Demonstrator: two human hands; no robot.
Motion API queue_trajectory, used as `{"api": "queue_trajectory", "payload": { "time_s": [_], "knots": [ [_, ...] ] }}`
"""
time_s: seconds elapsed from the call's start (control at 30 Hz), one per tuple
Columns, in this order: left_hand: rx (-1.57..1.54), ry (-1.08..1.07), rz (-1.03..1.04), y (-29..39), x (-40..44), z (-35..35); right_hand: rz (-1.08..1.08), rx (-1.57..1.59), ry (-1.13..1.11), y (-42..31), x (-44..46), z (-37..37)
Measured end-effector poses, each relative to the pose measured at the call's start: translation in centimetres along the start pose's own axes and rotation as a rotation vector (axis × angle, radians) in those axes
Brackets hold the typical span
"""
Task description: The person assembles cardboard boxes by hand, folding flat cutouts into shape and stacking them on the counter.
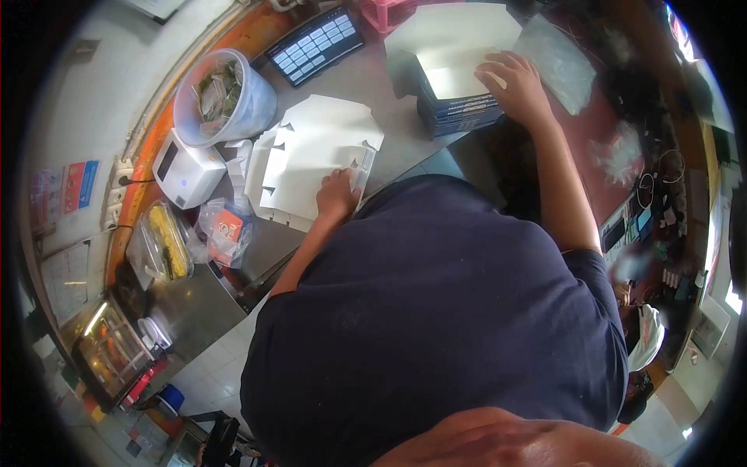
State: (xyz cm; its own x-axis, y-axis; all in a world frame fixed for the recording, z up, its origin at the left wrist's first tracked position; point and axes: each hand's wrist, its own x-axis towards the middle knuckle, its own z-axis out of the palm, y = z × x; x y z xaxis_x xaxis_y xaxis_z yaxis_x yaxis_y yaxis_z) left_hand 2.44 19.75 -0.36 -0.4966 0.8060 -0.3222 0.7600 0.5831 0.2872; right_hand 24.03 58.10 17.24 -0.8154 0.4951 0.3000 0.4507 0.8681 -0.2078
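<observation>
No readable words, print too small or blurred on tablet screen [315, 47] at eleven o'clock, stacked boxes [461, 117] at one, orange packet [228, 235] and wall posters [80, 187] at nine

Left grip [338, 196] lies palm-down near the torso [436, 303] — right grip [510, 79] extends farther forward.

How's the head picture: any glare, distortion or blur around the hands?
Head view: strong fisheye bending, black corners; bright glare on the upper white carton by the right hand; left hand reasonably clear; tablet text too small to read.
</observation>
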Motion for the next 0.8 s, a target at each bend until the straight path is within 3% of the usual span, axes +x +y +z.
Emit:
{"api": "queue_trajectory", "payload": {
  "time_s": [0.13, 0.23, 0.33, 0.53, 0.67, 0.73, 0.8],
  "knots": [
    [0.005, -0.126, -0.029, -1.2, 1.4, 0.5, -0.053, 0.083, 0.072, -1.2, 0.5, -1.0],
    [-0.137, 0.096, -0.057, -2.2, 1.2, 0.3, -0.064, 0.106, 0.102, -2.5, 0.4, -2.5],
    [-0.253, -0.017, -0.134, -2.6, 1.7, -2.0, -0.101, 0.139, 0.156, -2.9, -0.1, -3.1],
    [-0.732, -0.057, -0.195, -6.3, 2.8, -3.1, -0.103, 0.285, 0.186, -2.7, -1.3, -4.3],
    [-0.400, 0.255, -0.208, -6.8, 2.5, -7.6, -0.064, 0.304, 0.179, -3.2, -2.0, -5.3],
    [-0.264, 0.286, -0.256, -5.2, 1.5, -12.6, -0.072, 0.307, 0.185, -3.8, -2.3, -5.9],
    [-0.338, 0.381, -0.180, -4.7, 0.7, -16.9, -0.122, 0.305, 0.161, -4.7, -2.2, -6.4]
  ]
}}
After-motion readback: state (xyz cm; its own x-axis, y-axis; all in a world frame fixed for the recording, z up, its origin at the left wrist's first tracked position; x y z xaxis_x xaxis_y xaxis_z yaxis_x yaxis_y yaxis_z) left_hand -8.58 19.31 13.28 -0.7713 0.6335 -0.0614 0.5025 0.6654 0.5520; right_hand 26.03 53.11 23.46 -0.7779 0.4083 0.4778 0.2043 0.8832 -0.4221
